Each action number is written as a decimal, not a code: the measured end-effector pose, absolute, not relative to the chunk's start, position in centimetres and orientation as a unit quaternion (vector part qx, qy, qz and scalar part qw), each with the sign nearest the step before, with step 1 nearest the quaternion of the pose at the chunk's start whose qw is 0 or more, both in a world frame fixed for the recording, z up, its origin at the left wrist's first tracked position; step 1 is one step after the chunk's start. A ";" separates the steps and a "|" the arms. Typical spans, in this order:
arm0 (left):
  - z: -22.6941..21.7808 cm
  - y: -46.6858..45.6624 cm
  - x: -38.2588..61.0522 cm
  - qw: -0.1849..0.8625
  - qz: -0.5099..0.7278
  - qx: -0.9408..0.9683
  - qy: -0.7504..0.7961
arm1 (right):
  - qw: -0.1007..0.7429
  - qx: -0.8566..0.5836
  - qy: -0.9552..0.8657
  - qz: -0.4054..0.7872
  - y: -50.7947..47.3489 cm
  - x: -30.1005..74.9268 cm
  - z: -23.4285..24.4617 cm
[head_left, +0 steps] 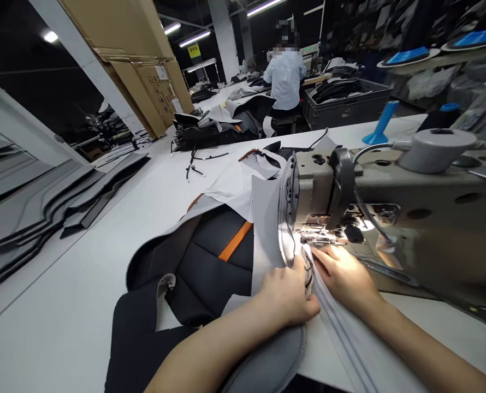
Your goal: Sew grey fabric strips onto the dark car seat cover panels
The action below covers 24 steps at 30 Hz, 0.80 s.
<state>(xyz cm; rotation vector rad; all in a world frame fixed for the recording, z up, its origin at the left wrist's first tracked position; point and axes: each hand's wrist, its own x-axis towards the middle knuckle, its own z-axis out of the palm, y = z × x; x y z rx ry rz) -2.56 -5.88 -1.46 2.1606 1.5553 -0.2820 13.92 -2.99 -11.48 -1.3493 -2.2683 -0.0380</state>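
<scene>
Left hand (288, 297), fingers curled on the cover (263, 234), and right hand (343, 275), fingers flat at its 3 o'clock, steady the seam (341, 327) for the machine (423, 218) at 12 o'clock on the tabletop (75, 295).

Seat cover (210, 256) at the needle, spread on the bench (63, 305).

Black padded panels split by an orange stripe (235, 241) and edged in pale grey backing; laid flat to the left, near corner drooping over the front of the bench. Grey edge folded upright and bunched against the head of the sewing machine (410, 207), right at the needle. Long grey strip (349, 338) with dark stitch lines, flat, running from the needle toward the near edge. Fold gripped in the curled fingers of the left hand (288, 297); strip pressed under the flat right hand (343, 275).
</scene>
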 end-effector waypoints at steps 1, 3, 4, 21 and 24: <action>-1.7 -6.0 -2.5 0.234 -0.098 0.783 0.568 | 0.253 -0.492 -0.833 -0.011 -3.0 13.8 -11.7; -2.0 -6.3 -2.4 0.236 -0.092 0.780 0.572 | 0.258 -0.478 -0.840 -0.003 -3.1 13.7 -11.8; -2.1 -6.4 -2.3 0.235 -0.091 0.780 0.573 | 0.258 -0.468 -0.845 0.000 -3.1 13.7 -11.8; -1.6 -3.6 -1.6 0.213 -0.106 0.798 0.554 | 0.264 -0.548 -0.770 0.190 -2.7 14.3 -9.9; -1.0 -3.4 -2.0 0.227 -0.128 0.807 0.530 | 0.203 -0.540 -0.782 0.237 -2.7 14.5 -8.7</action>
